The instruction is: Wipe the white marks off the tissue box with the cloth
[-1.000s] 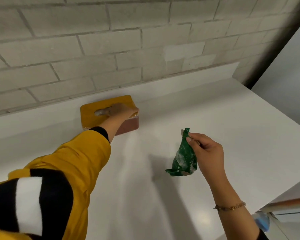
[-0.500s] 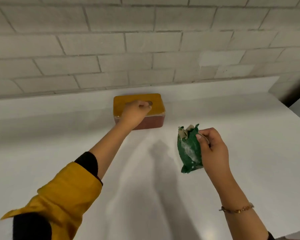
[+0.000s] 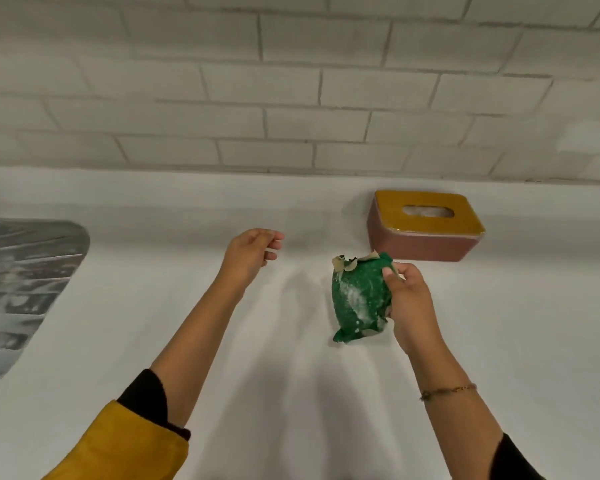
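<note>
Our right hand point(image 3: 407, 299), gripping the cloth point(image 3: 359, 296), sits just in front of the tissue box point(image 3: 426, 225), whose long axis runs left-right, while our left hand point(image 3: 252, 252) hangs released, farther off.

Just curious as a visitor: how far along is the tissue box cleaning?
Looks nearly done: the tissue box shows no white marks on its yellow lid or front, and the green cloth is smeared white. In hand: the right hand holds the cloth off the box; the left hand is open. Left: possibly hidden sides.

tissue box point(image 3: 426, 226): brown sides, yellow slotted top, upright on surface point(image 3: 506, 327), 2 o'clock from cloth point(image 3: 359, 299)
cloth: green, bunched, white-smeared
</note>
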A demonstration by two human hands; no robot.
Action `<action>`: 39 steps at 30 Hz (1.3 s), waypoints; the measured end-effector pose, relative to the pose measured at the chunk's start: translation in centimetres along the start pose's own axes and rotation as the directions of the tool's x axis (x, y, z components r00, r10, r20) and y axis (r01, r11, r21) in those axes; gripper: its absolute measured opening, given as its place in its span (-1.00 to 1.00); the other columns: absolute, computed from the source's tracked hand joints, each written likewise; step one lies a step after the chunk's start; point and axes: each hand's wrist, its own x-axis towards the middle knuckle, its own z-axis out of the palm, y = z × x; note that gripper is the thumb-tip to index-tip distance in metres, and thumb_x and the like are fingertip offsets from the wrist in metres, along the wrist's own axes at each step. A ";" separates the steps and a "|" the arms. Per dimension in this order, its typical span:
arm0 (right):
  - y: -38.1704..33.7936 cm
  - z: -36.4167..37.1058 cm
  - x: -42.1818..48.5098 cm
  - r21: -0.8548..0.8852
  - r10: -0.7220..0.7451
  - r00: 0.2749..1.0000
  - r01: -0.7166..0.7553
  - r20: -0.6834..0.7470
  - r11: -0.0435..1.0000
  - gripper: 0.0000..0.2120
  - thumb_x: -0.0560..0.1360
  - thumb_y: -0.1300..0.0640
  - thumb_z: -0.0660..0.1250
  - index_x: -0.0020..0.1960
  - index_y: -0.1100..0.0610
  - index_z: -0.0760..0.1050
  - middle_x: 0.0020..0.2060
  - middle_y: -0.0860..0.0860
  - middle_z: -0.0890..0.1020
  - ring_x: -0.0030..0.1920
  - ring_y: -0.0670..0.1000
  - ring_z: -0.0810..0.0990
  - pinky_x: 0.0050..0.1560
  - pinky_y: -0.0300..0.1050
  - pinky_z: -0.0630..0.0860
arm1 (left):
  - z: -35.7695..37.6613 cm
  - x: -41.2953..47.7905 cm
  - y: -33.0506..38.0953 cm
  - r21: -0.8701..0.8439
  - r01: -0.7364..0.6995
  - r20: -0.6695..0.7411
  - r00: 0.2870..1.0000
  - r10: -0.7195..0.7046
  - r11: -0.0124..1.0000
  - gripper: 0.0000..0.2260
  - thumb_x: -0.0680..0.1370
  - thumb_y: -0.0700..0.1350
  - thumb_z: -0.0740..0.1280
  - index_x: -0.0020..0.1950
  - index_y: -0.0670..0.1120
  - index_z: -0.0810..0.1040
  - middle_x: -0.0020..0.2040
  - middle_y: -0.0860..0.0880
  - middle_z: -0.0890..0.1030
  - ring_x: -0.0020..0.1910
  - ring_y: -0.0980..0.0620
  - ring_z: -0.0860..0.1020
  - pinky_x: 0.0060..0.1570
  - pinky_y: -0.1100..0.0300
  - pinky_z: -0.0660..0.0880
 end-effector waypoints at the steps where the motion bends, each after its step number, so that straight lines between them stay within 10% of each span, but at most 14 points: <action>1: 0.1 2.1 -0.2 0.020 0.023 1.000 -0.024 0.021 1.000 -0.89 0.60 0.17 0.17 -0.09 0.07 0.42 -0.21 0.03 0.60 -0.23 -0.02 0.58 -0.30 -0.16 0.48 | -1.9 0.1 -0.5 -0.018 0.015 -0.023 1.000 -0.015 1.000 -0.76 0.56 -0.15 0.19 -0.19 0.03 0.61 -0.24 0.05 0.60 -0.32 0.12 0.53 -0.23 0.29 0.43; 17: -2.3 31.7 -1.7 0.259 0.186 0.852 -0.345 0.489 0.902 -0.84 0.61 0.29 0.14 0.16 0.24 0.40 -0.02 0.13 0.57 -0.10 0.07 0.58 -0.01 0.02 0.55 | -24.2 2.5 -3.4 -0.162 0.044 -0.380 0.919 -0.104 0.986 -0.76 0.55 -0.16 0.15 -0.13 0.00 0.62 -0.26 0.09 0.59 -0.34 0.16 0.50 -0.30 0.32 0.38; 23: -2.9 42.1 -2.6 0.369 0.168 0.770 -0.470 0.615 0.802 -0.66 0.62 0.31 -0.02 0.30 0.42 0.36 0.24 0.34 0.49 0.24 0.28 0.49 0.30 0.19 0.39 | -31.0 4.0 -3.4 -0.188 0.009 -0.416 0.905 -0.088 0.982 -0.77 0.56 -0.18 0.17 -0.12 -0.09 0.61 -0.26 0.02 0.57 -0.35 0.12 0.47 -0.38 0.31 0.35; 29: -0.7 48.8 -2.9 0.494 0.271 0.802 -0.555 0.533 0.670 -0.62 0.61 0.29 -0.06 0.28 0.41 0.40 0.28 0.30 0.47 0.31 0.24 0.44 0.38 0.13 0.31 | -34.6 5.5 -3.6 -0.174 0.025 -0.340 0.937 -0.084 0.984 -0.76 0.60 -0.24 0.13 0.06 -0.23 0.58 -0.25 -0.02 0.54 -0.34 0.10 0.45 -0.54 0.49 0.36; 34: 3.5 50.3 -2.9 0.331 0.419 0.844 -0.522 0.336 0.786 -0.66 0.62 0.29 -0.02 0.25 0.33 0.43 0.25 0.28 0.50 0.25 0.25 0.47 0.27 0.13 0.41 | -36.0 6.9 -4.3 -0.177 0.046 -0.272 0.958 -0.094 0.983 -0.78 0.60 -0.21 0.14 0.01 -0.17 0.58 -0.27 0.01 0.54 -0.36 0.11 0.44 -0.46 0.44 0.39; 39: 5.1 47.6 -2.6 -0.343 0.201 0.966 -0.135 0.165 0.930 -0.73 0.53 0.40 0.16 0.20 0.37 0.48 0.19 0.26 0.56 0.18 0.22 0.52 0.03 -0.16 0.43 | -35.8 7.3 -4.6 -0.130 0.056 -0.174 0.982 -0.079 0.990 -0.78 0.60 -0.19 0.16 -0.11 -0.12 0.60 -0.28 0.01 0.55 -0.37 0.11 0.44 -0.37 0.33 0.38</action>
